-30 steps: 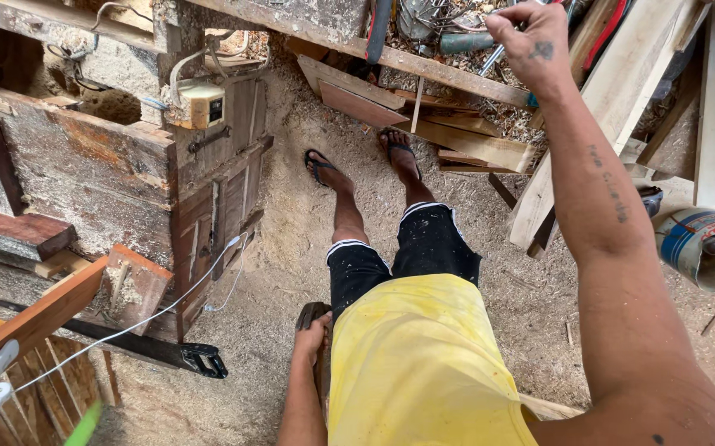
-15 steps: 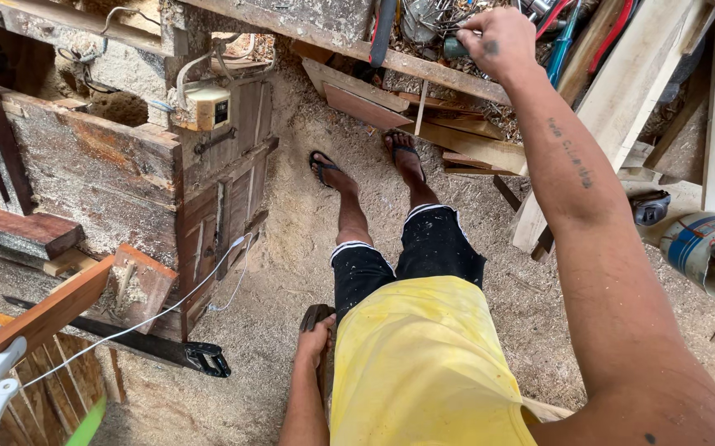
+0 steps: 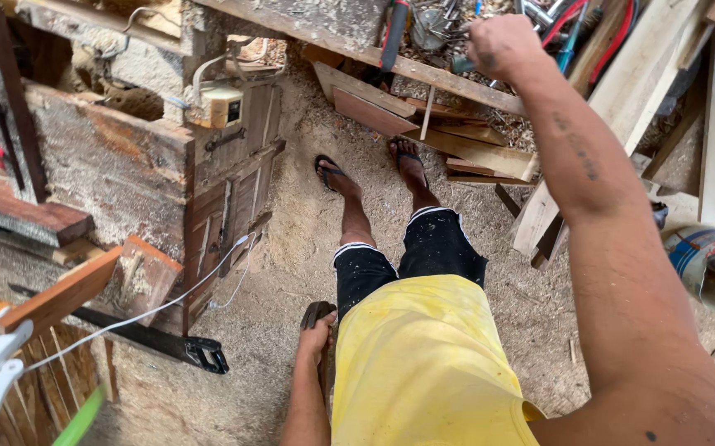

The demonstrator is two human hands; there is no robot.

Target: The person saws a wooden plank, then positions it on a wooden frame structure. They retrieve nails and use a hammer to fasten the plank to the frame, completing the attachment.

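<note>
Inspector: Your right hand (image 3: 502,43) is closed into a fist among the tools on the shelf (image 3: 456,78); what it grips, I cannot tell.

Operator: And the left?

Inspector: Your left hand (image 3: 316,334) hangs by your hip, fingers wrapped around a dark wooden piece (image 3: 318,314), above the sawdust floor (image 3: 291,248).

1. Right hand (image 3: 502,43): open with fingers spread a second ago; now closed into a fist over the cluttered wooden shelf of tools (image 3: 456,78).
2. Right hand position: now sits further left along the shelf, beside the small grey-blue tool (image 3: 461,63).
</note>
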